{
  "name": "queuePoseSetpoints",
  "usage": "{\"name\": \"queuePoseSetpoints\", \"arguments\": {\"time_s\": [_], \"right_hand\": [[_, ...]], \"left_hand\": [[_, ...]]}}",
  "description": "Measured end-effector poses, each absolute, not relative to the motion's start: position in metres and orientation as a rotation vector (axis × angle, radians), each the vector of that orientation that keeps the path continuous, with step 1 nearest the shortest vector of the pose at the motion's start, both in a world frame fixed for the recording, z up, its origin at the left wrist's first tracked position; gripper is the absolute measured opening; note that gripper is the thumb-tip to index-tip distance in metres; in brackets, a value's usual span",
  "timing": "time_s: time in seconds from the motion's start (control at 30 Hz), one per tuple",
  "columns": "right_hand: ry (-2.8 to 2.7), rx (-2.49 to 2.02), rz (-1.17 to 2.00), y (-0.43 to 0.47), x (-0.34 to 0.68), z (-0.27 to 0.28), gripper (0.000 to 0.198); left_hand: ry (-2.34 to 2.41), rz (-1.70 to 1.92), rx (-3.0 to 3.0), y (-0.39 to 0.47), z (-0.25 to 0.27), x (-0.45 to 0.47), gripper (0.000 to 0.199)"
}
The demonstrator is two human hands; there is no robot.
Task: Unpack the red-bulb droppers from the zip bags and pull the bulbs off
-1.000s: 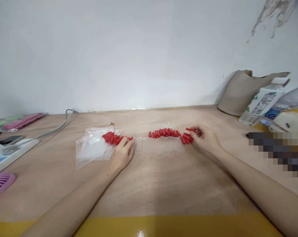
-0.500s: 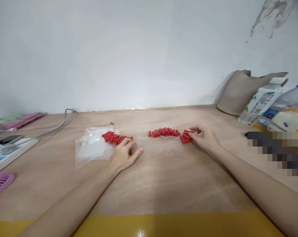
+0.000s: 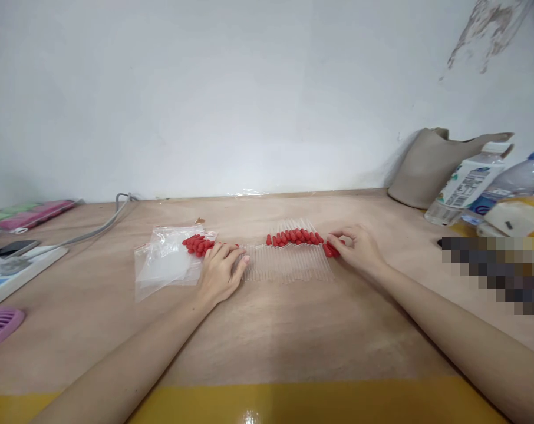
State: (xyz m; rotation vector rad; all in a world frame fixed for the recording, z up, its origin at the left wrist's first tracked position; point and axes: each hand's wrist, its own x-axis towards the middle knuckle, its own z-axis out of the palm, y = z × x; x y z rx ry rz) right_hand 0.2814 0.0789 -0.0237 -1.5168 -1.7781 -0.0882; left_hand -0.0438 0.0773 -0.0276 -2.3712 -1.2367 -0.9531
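Observation:
Clear thin tubes [image 3: 289, 262] lie side by side in a row on the table, with red rubber bulbs [image 3: 293, 237] along their far edge. More clear tube ends show behind the bulbs. My left hand [image 3: 220, 271] rests palm down over the row's left end, fingers bent and thumb apart. Beside it is a pile of red bulbs [image 3: 198, 244], partly covered by my fingers. At the right end, my right hand [image 3: 355, 247] has thumb and forefinger closed at a few loose red bulbs [image 3: 330, 250]. Its fingers partly hide what they grip, which appears to be a red bulb.
Clear plastic bags [image 3: 165, 265] lie under and left of the bulb pile. Farther left are a power strip [image 3: 32, 274], a cable [image 3: 103, 229] and a purple slotted item [image 3: 2, 327]. Bottles [image 3: 465, 182] and a grey-brown container [image 3: 419, 168] stand at the back right.
My right hand has moved left, closer to the row of red bulbs. My left hand has shifted slightly left and covers more of the red pile's near end.

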Motion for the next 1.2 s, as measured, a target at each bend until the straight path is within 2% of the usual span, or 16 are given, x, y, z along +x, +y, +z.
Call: {"name": "queuePoseSetpoints", "arguments": {"time_s": [0.27, 0.43, 0.63, 0.73, 0.93, 1.07, 1.2], "right_hand": [[-1.955, -1.551, -0.258, 0.101, 0.246, -0.019, 0.023], [-1.939, -1.648, -0.185, 0.103, 0.237, -0.016, 0.025], [-1.600, -1.713, 0.044, 0.107, 0.235, -0.007, 0.029], [-1.577, -1.532, 0.003, 0.098, 0.235, -0.008, 0.027], [-2.010, -0.923, -0.409, 0.052, 0.226, -0.026, 0.015], [-2.054, -0.699, -0.554, 0.040, 0.218, -0.034, 0.023], [-2.039, -0.687, -0.527, 0.041, 0.218, -0.035, 0.025]], "left_hand": [[-1.211, -0.951, -2.372, 0.076, -0.027, -0.043, 0.022], [-1.200, -0.952, -2.372, 0.076, -0.027, -0.042, 0.021], [-1.210, -0.957, -2.354, 0.075, -0.028, -0.044, 0.022], [-1.214, -0.949, -2.371, 0.074, -0.028, -0.044, 0.028], [-1.086, -0.924, -2.377, 0.067, -0.027, -0.033, 0.047], [-0.829, -0.865, -2.422, 0.060, -0.027, -0.026, 0.035], [-0.607, -0.873, -2.419, 0.057, -0.027, -0.021, 0.021]]}}
